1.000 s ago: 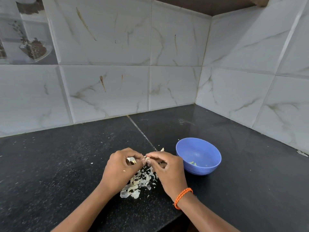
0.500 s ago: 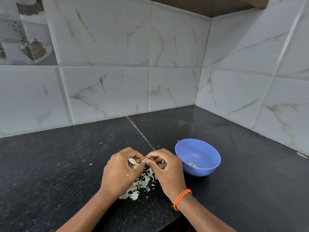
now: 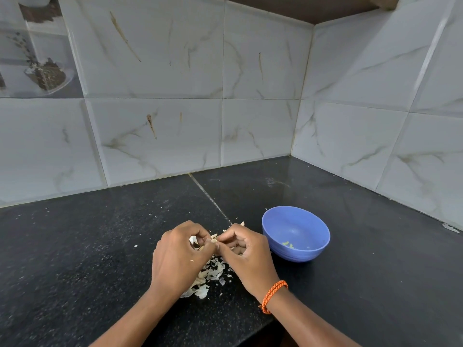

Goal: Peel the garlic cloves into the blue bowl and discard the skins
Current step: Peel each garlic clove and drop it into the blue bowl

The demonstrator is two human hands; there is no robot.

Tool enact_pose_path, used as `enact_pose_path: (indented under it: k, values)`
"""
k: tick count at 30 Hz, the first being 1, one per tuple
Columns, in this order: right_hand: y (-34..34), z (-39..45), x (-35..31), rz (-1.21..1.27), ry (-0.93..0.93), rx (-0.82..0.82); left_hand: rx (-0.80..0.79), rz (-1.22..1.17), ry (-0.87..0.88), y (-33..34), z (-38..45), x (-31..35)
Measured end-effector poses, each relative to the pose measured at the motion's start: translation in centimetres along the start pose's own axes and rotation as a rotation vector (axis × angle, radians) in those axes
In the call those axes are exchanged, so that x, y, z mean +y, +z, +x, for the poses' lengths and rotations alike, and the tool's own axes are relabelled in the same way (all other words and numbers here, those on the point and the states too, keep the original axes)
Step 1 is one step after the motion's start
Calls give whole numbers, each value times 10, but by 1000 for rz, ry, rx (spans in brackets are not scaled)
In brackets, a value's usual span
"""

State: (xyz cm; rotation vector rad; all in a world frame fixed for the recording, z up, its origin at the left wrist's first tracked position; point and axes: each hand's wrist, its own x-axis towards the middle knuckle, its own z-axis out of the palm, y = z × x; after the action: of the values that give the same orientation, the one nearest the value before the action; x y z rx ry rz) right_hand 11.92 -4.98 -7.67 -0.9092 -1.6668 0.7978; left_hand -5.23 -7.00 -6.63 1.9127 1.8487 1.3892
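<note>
My left hand (image 3: pixel 179 256) and my right hand (image 3: pixel 244 251) meet over the black counter, fingers curled. Between their fingertips they pinch a small garlic clove (image 3: pixel 213 239) with pale skin on it; most of the clove is hidden by the fingers. Under and between the hands lies a pile of garlic skins (image 3: pixel 210 275). The blue bowl (image 3: pixel 295 234) stands just right of my right hand, holding a few small pale bits at its bottom.
The black granite counter (image 3: pixel 87 246) runs into a corner of white marbled wall tiles (image 3: pixel 250 131). Its front edge steps back below my right wrist. A small pale scrap (image 3: pixel 451 227) lies at the far right by the wall.
Both hands stay together at the clove, with small finger movements as they work the skin. The bowl and skins pile have not moved.
</note>
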Motion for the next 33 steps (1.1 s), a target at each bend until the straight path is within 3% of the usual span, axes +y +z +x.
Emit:
enact_pose_path:
  k: [11,19,24,33]
  values:
    - [-3,2,-1,139,88,15,-4,-108,-2,3,0,0]
    - [-2,4,5,97,67,14,-56,-215,19,1,0,0]
    - [-1,4,4,62,81,43,-96,-189,7,1,-1,-1]
    - [0,2,0,-16,83,84,-23,-64,25,1,5,-9]
